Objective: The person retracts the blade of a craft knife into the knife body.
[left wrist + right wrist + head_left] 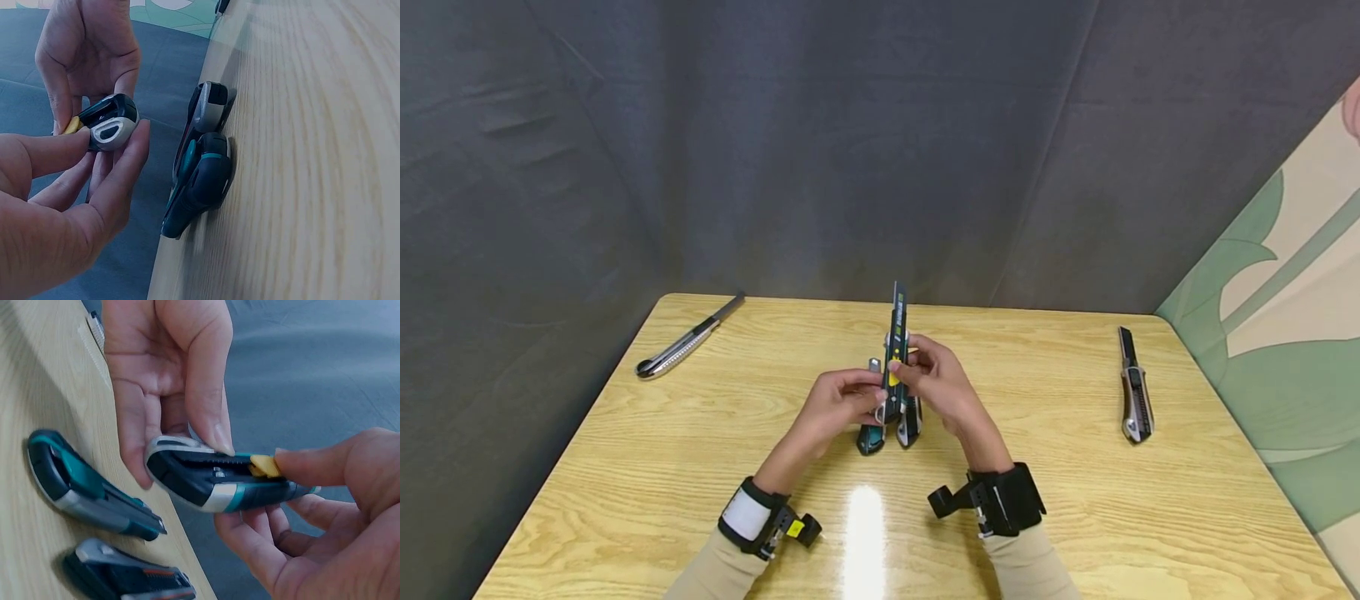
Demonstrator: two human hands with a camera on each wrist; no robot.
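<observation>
Both hands hold a dark utility knife (898,321) with a yellow slider (265,467) above the table; its blade points away from me. At its rear end, my left hand (835,408) pinches the knife between thumb and fingers. Farther along, my right hand (942,385) grips the body, its thumb against the slider. Below lie two more utility knives: one black and teal (94,490), the other grey and black with orange lines (131,575). The held knife and hands partly cover both in the head view.
A slim silver utility knife (681,348) lies at the table's far left. Over on the right is a brown and silver one (1137,400). Dark cloth (865,150) hangs behind the wooden table (1037,400), and a leaf-patterned cloth (1292,333) borders its right side.
</observation>
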